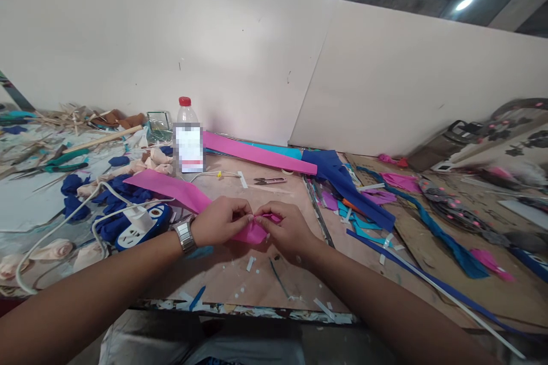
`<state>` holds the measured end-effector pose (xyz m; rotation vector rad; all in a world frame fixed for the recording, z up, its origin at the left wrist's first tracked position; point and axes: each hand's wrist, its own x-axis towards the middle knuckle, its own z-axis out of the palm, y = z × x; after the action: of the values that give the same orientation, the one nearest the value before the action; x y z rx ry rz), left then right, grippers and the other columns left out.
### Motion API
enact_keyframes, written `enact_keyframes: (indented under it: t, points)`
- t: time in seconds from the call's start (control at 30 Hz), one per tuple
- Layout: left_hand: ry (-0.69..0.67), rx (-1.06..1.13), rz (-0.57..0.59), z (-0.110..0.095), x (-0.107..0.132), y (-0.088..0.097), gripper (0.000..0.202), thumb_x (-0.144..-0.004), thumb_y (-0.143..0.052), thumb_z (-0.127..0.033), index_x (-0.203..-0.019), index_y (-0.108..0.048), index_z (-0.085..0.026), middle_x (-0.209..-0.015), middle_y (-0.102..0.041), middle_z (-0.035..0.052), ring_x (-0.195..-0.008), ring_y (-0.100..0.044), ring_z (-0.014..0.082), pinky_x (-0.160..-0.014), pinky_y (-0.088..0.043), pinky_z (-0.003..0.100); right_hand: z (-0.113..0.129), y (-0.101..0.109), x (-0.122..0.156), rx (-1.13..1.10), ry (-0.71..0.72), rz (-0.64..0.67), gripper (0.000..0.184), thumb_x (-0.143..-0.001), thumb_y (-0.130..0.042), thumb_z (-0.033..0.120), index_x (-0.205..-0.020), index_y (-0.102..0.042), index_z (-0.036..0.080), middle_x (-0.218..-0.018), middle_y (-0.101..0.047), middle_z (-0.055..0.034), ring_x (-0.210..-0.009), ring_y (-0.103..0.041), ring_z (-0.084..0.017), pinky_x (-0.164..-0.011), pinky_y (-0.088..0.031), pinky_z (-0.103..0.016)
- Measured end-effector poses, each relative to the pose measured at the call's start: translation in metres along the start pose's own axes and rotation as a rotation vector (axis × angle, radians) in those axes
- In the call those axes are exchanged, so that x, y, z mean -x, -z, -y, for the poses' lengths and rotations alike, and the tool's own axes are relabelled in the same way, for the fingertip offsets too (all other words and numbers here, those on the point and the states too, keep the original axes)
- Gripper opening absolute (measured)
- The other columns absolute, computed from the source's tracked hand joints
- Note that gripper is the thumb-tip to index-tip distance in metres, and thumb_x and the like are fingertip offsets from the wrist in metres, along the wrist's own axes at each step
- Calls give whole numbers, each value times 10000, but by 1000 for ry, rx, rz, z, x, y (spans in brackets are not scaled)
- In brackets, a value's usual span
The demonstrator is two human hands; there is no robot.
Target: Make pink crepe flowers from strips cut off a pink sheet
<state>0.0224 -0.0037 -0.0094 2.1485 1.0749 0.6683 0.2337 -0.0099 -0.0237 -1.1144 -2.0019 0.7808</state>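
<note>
Left hand [220,219] and right hand [287,229], fingertips meeting, both pinch the near end of the pink strip [180,191] between them; its loose tail, trailing past the left wrist beside the power strip [139,225], may snag and drag the pinched end askew.
</note>
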Motion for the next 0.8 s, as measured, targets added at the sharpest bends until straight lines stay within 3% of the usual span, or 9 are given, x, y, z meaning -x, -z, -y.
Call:
enact_keyframes:
  t: [0.3, 0.53, 0.8]
  points:
    - [-89, -275, -3, -2, 3, -1, 220, -954, -518, -331, -926, -702, -213, -792, -722, 21, -734, -639, 178, -652, -371, 279, -3, -4, 0, -176, -123, 65, 92, -876, -677, 263, -850, -726, 190, -802, -690, -11, -735, -590, -154, -647, -458, -239]
    - [-89, -305, -20, -1, 3, -3, 248, -973, -505, -377, -959, -707, -234, -849, -744, 24, -771, -663, 188, -652, -371, 277, 2, -4, 2, -233, -152, 79, 122, -896, -643, 284, -841, -673, 179, -769, -640, 4, -670, -537, -129, -603, -435, -224]
    - [-72, -310, -11, -1, 3, -4, 267, -978, -489, -391, -936, -691, -221, -858, -742, 39, -776, -659, 194, -660, -372, 281, 1, 0, -2, -116, -95, 90, 135, -890, -646, 295, -866, -704, 175, -777, -685, -17, -687, -588, -151, -621, -462, -246]
